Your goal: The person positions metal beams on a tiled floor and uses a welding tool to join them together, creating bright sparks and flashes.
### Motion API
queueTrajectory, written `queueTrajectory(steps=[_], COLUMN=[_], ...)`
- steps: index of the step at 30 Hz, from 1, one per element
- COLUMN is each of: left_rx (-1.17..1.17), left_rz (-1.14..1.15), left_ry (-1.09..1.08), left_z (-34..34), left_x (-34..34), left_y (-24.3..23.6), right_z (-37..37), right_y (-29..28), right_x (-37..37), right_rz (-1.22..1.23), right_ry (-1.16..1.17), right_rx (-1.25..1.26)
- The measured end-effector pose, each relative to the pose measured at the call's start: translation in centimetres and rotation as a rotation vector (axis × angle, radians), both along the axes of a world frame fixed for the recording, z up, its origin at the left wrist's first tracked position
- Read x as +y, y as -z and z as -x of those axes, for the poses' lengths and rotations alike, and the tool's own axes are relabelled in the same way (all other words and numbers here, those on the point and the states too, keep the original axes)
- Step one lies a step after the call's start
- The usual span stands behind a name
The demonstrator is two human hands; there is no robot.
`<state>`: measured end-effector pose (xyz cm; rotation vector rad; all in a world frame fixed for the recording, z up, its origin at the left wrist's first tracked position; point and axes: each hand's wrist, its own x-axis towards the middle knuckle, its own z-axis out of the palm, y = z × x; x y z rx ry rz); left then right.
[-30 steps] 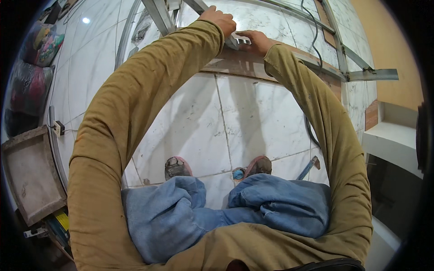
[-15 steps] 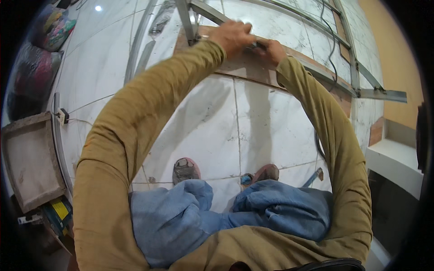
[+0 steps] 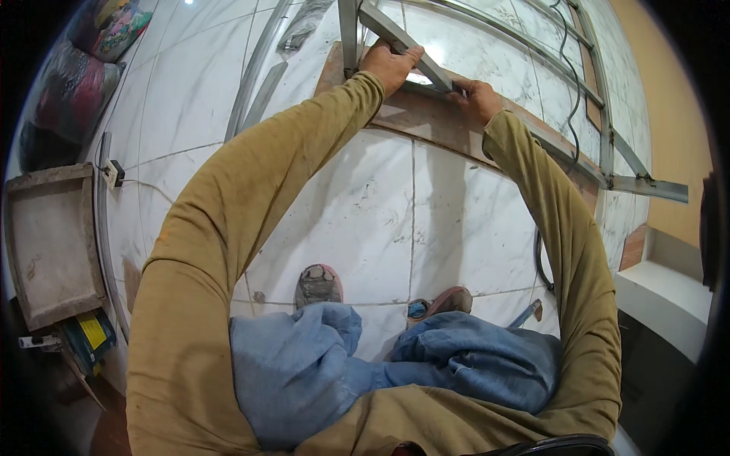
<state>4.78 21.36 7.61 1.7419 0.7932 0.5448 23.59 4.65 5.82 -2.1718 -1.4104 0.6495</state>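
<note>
A short square metal bar [image 3: 391,29] slants across the lower left part of a metal frame [image 3: 559,143]. My left hand [image 3: 386,67] grips this bar along its middle, thumb and fingers closed against it. At the bar's lower right end, my right hand [image 3: 479,100] pinches it where it meets the frame's near rail; the fingertips are partly hidden. An upright metal post [image 3: 349,34] of the frame stands just left of my left hand. Beneath both hands lies a brown wooden board [image 3: 414,115] on the tiles.
A black cable [image 3: 569,99] hangs over the frame. Loose metal profiles [image 3: 247,80] lie to the left. Farther left are filled plastic bags [image 3: 68,99], a shallow tray [image 3: 52,304] and a small socket box [image 3: 114,174]. A hammer-like tool [image 3: 528,313] lies by my right foot.
My hands have moved apart, and the short bar now shows plainly as a slanting piece between them. The whole view has shifted slightly.
</note>
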Motion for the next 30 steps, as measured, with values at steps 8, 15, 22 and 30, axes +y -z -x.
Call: queueTrajectory(steps=[8,15,22,30], left_rx=[0.066,0.025,-0.124,-0.132], left_rz=[-0.086,-0.158,-0.191,-0.553], left_ry=[0.019,0.025,0.053,0.055], left_z=[1.0,0.8,1.0,-0.4], left_x=[0.8,0.3,0.9,1.3], left_y=[-0.4,-0.4,1.2,3.6], right_z=[1.8,0.0,0.8,0.3], right_y=[-1.4,1.4,0.7,1.7], right_x=[1.0,-0.1,0.2,-0.1], right_rz=[0.037,-0.123,-0.137,-0.108], right_ry=[-0.013,-0.023,-0.003,0.02], right_rx=[-0.009,-0.088,-0.087,-0.039])
